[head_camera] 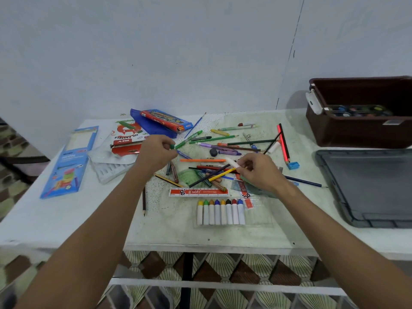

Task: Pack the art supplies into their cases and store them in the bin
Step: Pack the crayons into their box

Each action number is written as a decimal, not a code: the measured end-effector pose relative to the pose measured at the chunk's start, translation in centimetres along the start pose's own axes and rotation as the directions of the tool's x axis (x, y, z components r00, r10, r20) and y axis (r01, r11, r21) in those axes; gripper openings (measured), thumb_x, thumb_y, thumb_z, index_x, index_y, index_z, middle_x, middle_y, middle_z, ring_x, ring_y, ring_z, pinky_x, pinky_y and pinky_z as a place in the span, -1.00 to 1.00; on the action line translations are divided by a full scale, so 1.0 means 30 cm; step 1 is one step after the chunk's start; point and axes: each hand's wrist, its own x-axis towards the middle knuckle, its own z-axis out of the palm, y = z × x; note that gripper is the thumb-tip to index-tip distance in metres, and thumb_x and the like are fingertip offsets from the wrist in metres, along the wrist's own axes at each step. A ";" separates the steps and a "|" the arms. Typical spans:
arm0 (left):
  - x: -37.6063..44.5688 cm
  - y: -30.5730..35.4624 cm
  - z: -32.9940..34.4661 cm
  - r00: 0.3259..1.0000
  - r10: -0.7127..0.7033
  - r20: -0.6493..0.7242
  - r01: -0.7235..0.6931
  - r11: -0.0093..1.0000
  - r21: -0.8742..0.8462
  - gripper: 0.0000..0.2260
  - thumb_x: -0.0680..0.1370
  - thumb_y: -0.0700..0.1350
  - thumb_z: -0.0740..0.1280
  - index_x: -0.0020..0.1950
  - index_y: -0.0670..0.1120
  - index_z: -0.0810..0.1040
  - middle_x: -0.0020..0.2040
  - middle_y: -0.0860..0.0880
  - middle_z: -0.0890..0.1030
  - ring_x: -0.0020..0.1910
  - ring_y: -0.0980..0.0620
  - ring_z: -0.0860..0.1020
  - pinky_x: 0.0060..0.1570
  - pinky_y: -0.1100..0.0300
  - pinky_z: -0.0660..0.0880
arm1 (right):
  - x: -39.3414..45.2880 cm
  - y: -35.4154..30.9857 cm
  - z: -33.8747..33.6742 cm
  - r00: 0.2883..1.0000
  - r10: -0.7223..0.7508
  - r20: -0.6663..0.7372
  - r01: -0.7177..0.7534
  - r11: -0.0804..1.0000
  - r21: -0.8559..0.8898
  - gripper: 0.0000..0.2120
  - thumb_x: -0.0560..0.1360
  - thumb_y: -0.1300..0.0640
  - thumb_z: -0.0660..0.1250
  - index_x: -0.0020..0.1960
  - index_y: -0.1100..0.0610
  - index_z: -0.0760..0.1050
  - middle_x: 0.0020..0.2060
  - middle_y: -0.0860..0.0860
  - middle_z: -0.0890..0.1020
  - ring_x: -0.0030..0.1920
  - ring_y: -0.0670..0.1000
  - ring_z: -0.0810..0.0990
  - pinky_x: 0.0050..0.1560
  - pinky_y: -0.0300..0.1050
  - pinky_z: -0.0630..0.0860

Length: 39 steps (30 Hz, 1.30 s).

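My left hand (pixel 157 151) pinches a small green cap (pixel 172 146) above the left side of a scattered pile of pencils, pens and crayons (pixel 214 168). My right hand (pixel 258 171) holds a white marker body (pixel 231 162) over the middle of the pile. A clear tray with a row of several white markers with coloured caps (pixel 220 211) lies near the table's front. The brown bin (pixel 356 128) stands at the back right with a round paint palette (pixel 359 110) inside.
A grey bin lid (pixel 367 188) lies at the right. At the left are a blue neon box (pixel 66 170), an oil pastels box (pixel 126 139), a white plastic insert (pixel 109 171), a blue pouch (pixel 153 128) and a red box (pixel 166 120). A ruler (pixel 198 192) and a blue sharpener (pixel 293 165) lie among the supplies.
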 end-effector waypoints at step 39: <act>-0.469 0.377 0.328 0.932 -0.022 0.361 0.004 0.999 0.052 -0.80 0.53 -0.03 0.37 0.04 -0.11 0.68 -0.03 -0.09 0.67 -0.22 0.08 0.54 -0.23 0.24 0.42 | -0.359 0.058 -0.030 0.986 0.067 0.150 -0.059 0.997 -0.055 -0.72 0.51 0.01 0.38 0.16 0.12 0.59 -0.10 0.00 0.60 -0.17 -0.07 0.55 -0.31 -0.41 0.37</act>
